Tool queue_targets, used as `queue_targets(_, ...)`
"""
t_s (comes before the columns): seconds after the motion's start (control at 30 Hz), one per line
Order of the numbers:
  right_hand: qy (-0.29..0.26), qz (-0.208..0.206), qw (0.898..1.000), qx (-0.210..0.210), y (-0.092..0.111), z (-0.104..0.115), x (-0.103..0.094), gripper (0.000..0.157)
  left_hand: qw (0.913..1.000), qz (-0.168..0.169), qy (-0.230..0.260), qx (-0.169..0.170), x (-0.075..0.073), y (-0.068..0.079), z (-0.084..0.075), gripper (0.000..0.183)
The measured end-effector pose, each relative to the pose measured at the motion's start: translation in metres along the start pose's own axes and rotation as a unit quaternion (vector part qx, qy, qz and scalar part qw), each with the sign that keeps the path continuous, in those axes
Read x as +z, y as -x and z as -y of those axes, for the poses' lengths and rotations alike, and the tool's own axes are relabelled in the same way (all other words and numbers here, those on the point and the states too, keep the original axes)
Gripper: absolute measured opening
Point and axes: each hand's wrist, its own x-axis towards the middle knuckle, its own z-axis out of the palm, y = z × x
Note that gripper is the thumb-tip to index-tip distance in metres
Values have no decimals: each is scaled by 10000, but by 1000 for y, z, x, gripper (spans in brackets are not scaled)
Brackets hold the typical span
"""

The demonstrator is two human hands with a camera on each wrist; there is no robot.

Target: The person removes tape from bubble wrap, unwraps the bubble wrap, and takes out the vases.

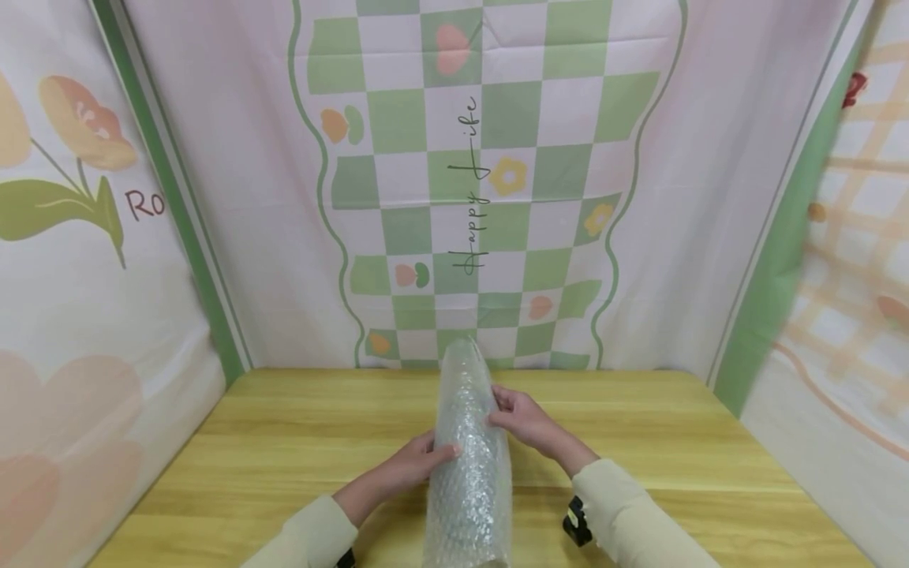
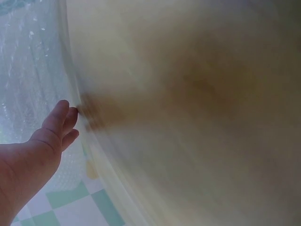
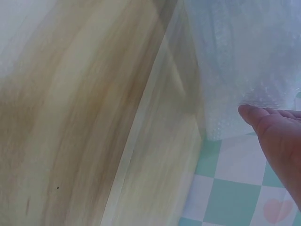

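A long roll of clear bubble wrap [image 1: 469, 489] lies lengthwise over the wooden table, its far end towards the back edge. My left hand [image 1: 415, 461] holds the roll's left side, the thumb on top and the other fingers mostly hidden. Farther along on the right side, my right hand [image 1: 529, 418] grips the wrap with bent fingers and thumb. In the left wrist view the fingers [image 2: 57, 117] rest along the edge of the bubble wrap [image 2: 33, 70]. The right wrist view shows the thumb [image 3: 251, 113] against the bubble wrap [image 3: 244, 52].
The wooden table [image 1: 284, 457] stretches to a hanging cloth [image 1: 398, 173] with green and white checks behind it. Printed cloths also hang at the left [image 1: 85, 315] and right [image 1: 852, 315]. A black device [image 1: 577, 521] sits below the right sleeve.
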Motion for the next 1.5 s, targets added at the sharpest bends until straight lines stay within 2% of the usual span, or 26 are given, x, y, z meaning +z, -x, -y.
queue_targets(0.43, 161, -94, 9998, -86, 0, 1, 2, 67, 9999, 55, 113, 27, -2, -3, 4, 65)
queue_targets(0.67, 228, -66, 9995, -216, 2, 6, 3, 66, 9999, -20, 100, -14, -1, -4, 4, 65)
queue_targets(0.9, 310, -208, 9993, -100, -2, -1, 4, 67, 9999, -2, 118, -19, -1, -4, 4, 66)
queue_targets(1.5, 431, 200, 9985, -272, 3, 4, 1, 65, 9998, 26, 195, 35, 0, -1, 1, 63)
